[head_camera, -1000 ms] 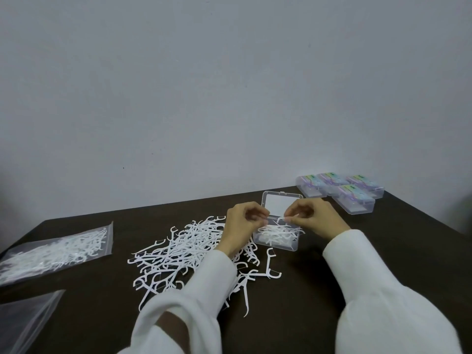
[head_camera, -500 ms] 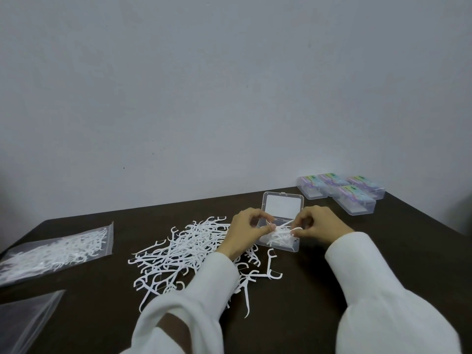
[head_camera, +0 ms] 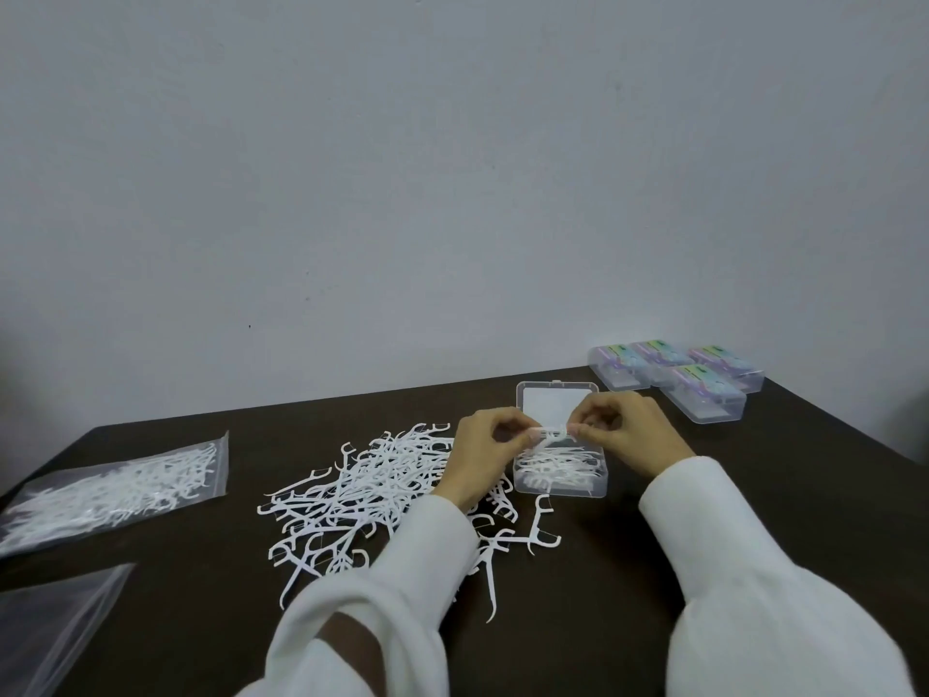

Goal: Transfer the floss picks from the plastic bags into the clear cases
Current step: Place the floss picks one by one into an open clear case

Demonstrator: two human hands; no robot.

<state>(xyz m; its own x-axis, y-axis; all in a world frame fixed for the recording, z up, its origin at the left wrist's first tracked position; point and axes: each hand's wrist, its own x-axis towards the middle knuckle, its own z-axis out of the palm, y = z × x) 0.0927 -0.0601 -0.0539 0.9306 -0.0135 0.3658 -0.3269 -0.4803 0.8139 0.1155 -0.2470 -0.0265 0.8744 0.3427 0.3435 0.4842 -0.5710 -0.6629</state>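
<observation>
At the far left of the dark counter [head_camera: 653, 570] lies a sealed plastic bag [head_camera: 115, 487] still full of floss picks, with an empty-looking bag [head_camera: 50, 631] in front of it. Next comes a loose heap of floss picks [head_camera: 362, 487], touching my left wrist. My left hand [head_camera: 487, 445] and right hand [head_camera: 623, 432] each pinch one end of a small bunch of picks [head_camera: 553, 435], held just above the open clear case [head_camera: 560, 465], which is partly filled. Four closed cases [head_camera: 678, 377] sit at the far right. I judge the bunch could splay and spill over the case rim if one pinch loosens, and my left sleeve [head_camera: 402, 570] could drag the heap.
</observation>
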